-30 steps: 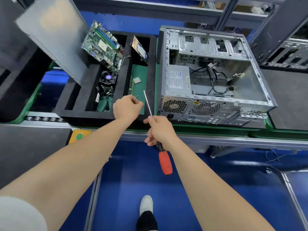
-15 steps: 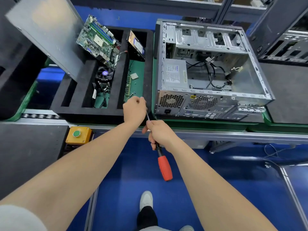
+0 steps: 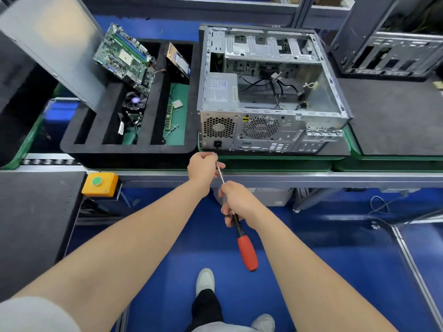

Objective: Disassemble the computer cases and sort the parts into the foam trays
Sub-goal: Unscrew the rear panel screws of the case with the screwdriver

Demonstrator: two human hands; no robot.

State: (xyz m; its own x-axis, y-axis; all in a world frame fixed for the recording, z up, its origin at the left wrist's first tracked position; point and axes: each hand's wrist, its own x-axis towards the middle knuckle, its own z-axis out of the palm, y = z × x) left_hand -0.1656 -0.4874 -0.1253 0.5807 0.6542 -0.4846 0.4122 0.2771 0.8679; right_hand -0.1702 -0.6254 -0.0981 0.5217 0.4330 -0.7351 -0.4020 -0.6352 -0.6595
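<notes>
**Evidently, a Screwdriver Held at Both Ends Below the Case**

The screwdriver (image 3: 247, 252) is held in both hands at the centre of the view, just in front of the bench. It is gripped by the right hand (image 3: 237, 202) high up, round the black neck and lower shaft, so the red handle hangs free toward 6 o'clock. Such a hold suits steadying rather than turning. The tip end of the shaft is pinched by the curled fingers of the left hand (image 3: 202, 168), right below the near left corner of the computer case (image 3: 263, 137). A loosened screw is probably being drawn off the tip, though no screw can be made out.

The case lies at 1 o'clock on a green pallet (image 3: 275, 161). Its open side is turned upward and its rear panel faces the person, so that the rear screws can be reached. The power supply (image 3: 219, 91) and loose cables (image 3: 280, 87) are seen inside, so the stripping is judged partly done.

The foam tray (image 3: 129, 152) is set just beside the case at 11 o'clock, near enough for parts to be passed across. The motherboard (image 3: 124, 58) is leant in a middle slot above a cooler fan (image 3: 135, 101). A memory stick (image 3: 169, 116) and a chip (image 3: 177, 104) lie in the right slot. The grey side panel (image 3: 55, 41) is propped at 10 o'clock, and a second case (image 3: 393, 51) waits at 2 o'clock.
</notes>
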